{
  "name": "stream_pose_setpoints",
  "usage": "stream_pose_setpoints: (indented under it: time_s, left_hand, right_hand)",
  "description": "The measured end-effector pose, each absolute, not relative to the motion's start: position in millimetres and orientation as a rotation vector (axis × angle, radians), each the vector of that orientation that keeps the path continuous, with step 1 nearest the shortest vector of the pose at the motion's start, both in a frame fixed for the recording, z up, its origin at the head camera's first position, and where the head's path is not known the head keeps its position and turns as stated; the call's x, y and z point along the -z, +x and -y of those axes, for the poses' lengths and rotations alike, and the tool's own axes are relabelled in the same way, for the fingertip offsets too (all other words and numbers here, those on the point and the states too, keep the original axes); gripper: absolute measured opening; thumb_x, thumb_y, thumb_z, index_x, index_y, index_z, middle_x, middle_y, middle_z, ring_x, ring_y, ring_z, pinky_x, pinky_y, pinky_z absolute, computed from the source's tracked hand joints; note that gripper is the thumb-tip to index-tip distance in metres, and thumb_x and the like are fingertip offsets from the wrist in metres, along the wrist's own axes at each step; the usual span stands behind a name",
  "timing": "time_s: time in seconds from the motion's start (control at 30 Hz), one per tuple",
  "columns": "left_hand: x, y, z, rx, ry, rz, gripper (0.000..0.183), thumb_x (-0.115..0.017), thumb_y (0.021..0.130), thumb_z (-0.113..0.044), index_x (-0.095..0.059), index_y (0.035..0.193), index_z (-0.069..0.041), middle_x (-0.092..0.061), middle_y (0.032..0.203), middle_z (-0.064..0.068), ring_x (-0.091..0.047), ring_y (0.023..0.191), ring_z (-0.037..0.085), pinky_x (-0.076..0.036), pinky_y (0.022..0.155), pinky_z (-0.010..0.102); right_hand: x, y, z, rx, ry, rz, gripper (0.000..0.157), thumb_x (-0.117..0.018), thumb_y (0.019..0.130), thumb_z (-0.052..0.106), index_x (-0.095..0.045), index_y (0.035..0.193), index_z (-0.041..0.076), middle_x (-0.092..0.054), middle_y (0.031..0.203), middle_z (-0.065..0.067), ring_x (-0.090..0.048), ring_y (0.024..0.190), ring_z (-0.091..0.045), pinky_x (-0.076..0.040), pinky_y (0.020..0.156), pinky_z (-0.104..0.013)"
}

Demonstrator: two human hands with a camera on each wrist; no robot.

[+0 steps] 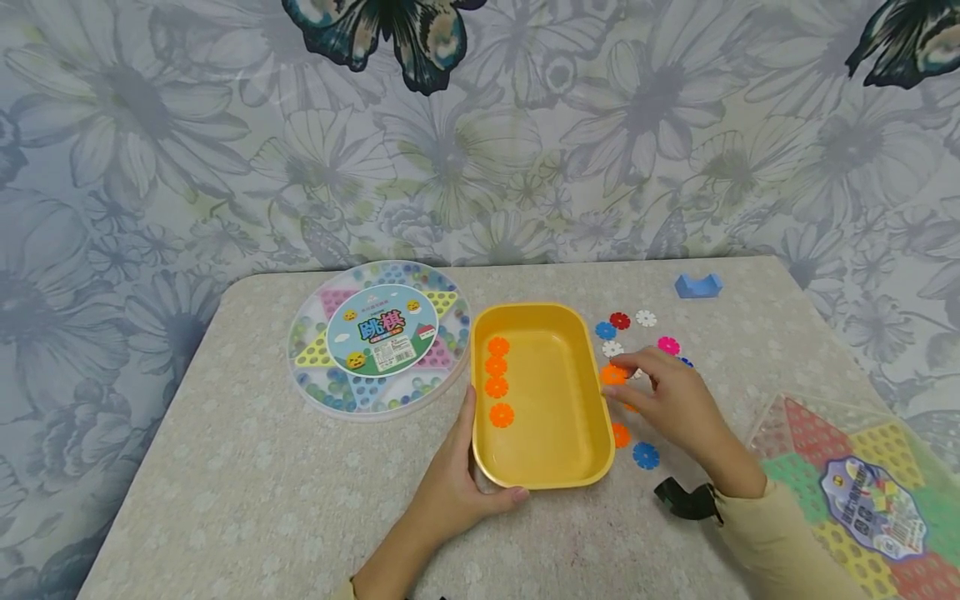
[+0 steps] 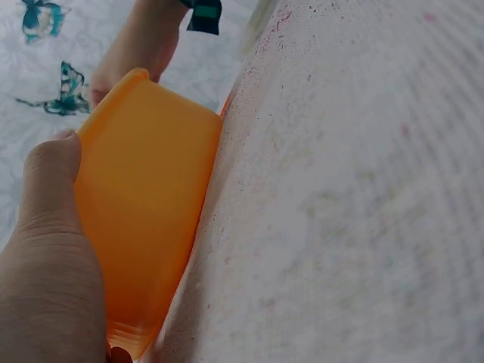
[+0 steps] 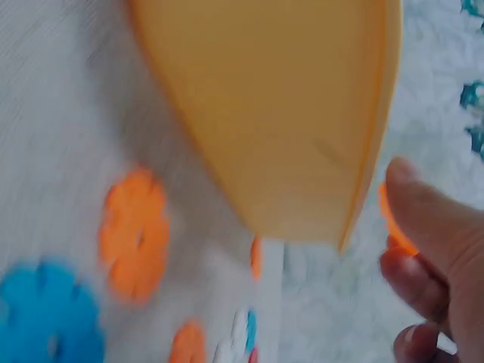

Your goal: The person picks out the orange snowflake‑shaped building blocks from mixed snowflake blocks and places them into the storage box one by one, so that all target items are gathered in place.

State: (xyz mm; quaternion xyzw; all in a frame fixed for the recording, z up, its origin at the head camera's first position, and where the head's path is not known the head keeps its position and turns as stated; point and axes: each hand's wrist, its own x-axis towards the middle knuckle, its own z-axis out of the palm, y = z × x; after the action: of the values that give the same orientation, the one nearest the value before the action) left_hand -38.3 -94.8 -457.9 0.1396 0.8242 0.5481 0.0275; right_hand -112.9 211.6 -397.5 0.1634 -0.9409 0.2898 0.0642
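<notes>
The table (image 1: 247,467) is covered in a pale, mottled cloth and stands against a wall (image 1: 487,183) with a grey-blue flower pattern and butterfly decorations (image 1: 390,42). A blue block (image 1: 698,287) sits near the far right corner.

The right hand (image 1: 678,408) pinches an orange disc (image 1: 613,374) between thumb and fingers, at the right rim of a yellow tray (image 1: 555,392); contact with the rim cannot be determined. The left hand (image 1: 457,483) grips the tray at its near left corner, thumb at the near rim.

The tray holds four orange discs (image 1: 497,387) in a line along its left side. Loose discs (image 1: 646,456) of several colours lie to its right. A round case (image 1: 375,415), left of the tray, contains marbles. A clear case (image 1: 877,500) at right shows red, yellow and green sections.
</notes>
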Motion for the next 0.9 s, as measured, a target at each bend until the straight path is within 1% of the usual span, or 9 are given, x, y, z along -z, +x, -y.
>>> stream_pose_setpoints:
  time_s: [0.13,0.23,0.37,0.47,0.57,0.73,0.9]
  left_hand:
    - [458.7,-38.5,94.1,-1.693,0.434,-2.547,0.132,-0.086,0.069,-0.054,0.006,0.16,-0.031,-0.014,0.168,-0.002,-0.029,0.15,0.018,-0.028,0.12,0.036]
    - [459.4,-38.7,94.1,-1.684,0.442,-2.558,0.131,-0.086,0.069,-0.054,0.006,0.16,-0.03,-0.014,0.168,-0.002,-0.03,0.15,0.019,-0.029,0.119,0.038]
    - [459.6,-39.1,94.8,-1.672,0.447,-2.57,0.131,-0.085,0.07,-0.055,0.006,0.16,-0.03,-0.014,0.168,-0.001,-0.032,0.149,0.019,-0.031,0.118,0.042]
    - [459.1,-39.1,95.1,-1.662,0.447,-2.576,0.13,-0.085,0.07,-0.055,0.006,0.16,-0.03,-0.014,0.168,-0.001,-0.032,0.149,0.02,-0.032,0.118,0.045]
    - [458.8,-39.1,95.0,-1.652,0.435,-2.578,0.131,-0.085,0.069,-0.056,0.006,0.16,-0.031,-0.014,0.168,-0.002,-0.031,0.149,0.019,-0.033,0.117,0.046]
    - [458.9,-38.7,94.9,-1.627,0.41,-2.59,0.131,-0.084,0.068,-0.06,0.006,0.16,-0.032,-0.014,0.167,-0.005,-0.029,0.15,0.016,-0.032,0.118,0.047]
    - [458.4,-38.1,94.9,-1.613,0.371,-2.586,0.132,-0.082,0.066,-0.066,0.006,0.159,-0.036,-0.013,0.167,-0.009,-0.026,0.15,0.011,-0.03,0.119,0.047]
  right_hand:
    - [391.4,-111.5,-192.3,-0.94,0.603,2.776,0.037,-0.085,0.078,0.028,-0.074,0.111,0.017,-0.068,0.1,0.008,-0.054,0.088,-0.017,-0.047,0.069,-0.027]
    - [389.1,-109.4,-176.1,-0.949,0.701,2.775,0.038,-0.086,0.076,0.031,-0.074,0.109,0.017,-0.067,0.095,0.008,-0.055,0.09,-0.016,-0.048,0.07,-0.027]
    - [388.4,-106.1,-155.6,-0.93,0.822,2.808,0.036,-0.086,0.074,0.035,-0.075,0.103,0.02,-0.061,0.086,0.01,-0.053,0.086,-0.013,-0.046,0.07,-0.024]
    - [388.6,-104.3,-142.0,-0.908,0.883,2.859,0.033,-0.086,0.073,0.037,-0.075,0.1,0.02,-0.059,0.083,0.014,-0.052,0.084,-0.01,-0.046,0.071,-0.023]
    - [389.5,-103.5,-130.0,-0.858,0.924,2.932,0.032,-0.086,0.074,0.038,-0.076,0.099,0.02,-0.062,0.083,0.016,-0.052,0.083,-0.008,-0.047,0.071,-0.022]
    - [393.1,-103.3,-114.0,-0.733,1.012,3.039,0.033,-0.084,0.076,0.039,-0.078,0.099,0.017,-0.065,0.083,0.014,-0.054,0.08,-0.006,-0.049,0.073,-0.023]
    - [398.2,-104.9,-104.5,-0.737,1.115,3.075,0.03,-0.086,0.074,0.036,-0.078,0.094,0.016,-0.063,0.08,0.012,-0.051,0.073,-0.005,-0.047,0.07,-0.022]
